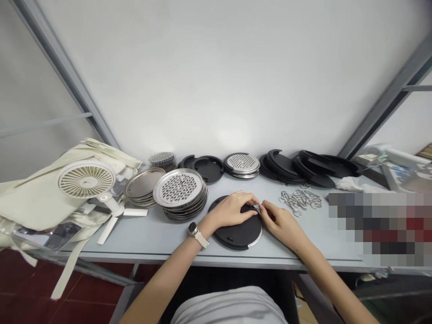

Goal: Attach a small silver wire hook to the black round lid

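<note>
A round black plastic holder [236,236] lies on the table in front of me, with a silver metal rim showing along its lower right edge. My left hand [232,210] rests over its upper part, fingers curled at the far right edge and thumb on top. At that same edge, my right hand [278,222] pinches a small, thin metal wire clip [255,206], mostly hidden between the fingertips. Both hands' fingertips nearly meet there. A loose pile of similar wire clips [300,200] lies right of my right hand.
Left stand stacked metal grater discs [180,191], plain-looking metal discs [145,186] and a white fan [87,182] beside a cream bag [40,193]. Along the wall are more black holders [283,166] and perforated discs [242,162]. A blurred-out patch covers the right side.
</note>
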Tool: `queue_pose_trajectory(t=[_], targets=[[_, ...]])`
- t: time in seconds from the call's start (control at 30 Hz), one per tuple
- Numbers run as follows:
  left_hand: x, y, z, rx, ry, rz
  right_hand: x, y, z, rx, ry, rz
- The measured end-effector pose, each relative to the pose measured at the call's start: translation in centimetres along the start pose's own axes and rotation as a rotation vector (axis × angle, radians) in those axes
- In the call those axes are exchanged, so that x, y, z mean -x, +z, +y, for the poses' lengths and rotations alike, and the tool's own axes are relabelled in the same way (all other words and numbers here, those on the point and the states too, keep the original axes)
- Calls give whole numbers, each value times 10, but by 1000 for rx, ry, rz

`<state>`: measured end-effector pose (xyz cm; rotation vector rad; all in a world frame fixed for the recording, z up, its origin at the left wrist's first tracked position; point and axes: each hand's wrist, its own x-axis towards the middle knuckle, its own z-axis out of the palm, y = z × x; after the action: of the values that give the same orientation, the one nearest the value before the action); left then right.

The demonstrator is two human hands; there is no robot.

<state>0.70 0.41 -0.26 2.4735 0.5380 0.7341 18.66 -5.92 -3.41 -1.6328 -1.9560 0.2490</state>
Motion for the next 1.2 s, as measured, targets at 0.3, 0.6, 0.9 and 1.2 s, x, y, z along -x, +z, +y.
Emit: queue_pose_trajectory(t=[0.3, 0.6, 0.9, 1.2], targets=[[-1, -1, 1, -23, 11, -15, 0, -3, 1, 26, -49, -46], [-1, -1, 1, -67, 29, -8, 0, -2, 2, 60, -50, -102], [0, -1, 1, -101, 34, 38, -1, -2, 1, 69, -32, -100], [0, 0, 0, -94, 32, 31, 0, -1, 3, 79, -36, -110]])
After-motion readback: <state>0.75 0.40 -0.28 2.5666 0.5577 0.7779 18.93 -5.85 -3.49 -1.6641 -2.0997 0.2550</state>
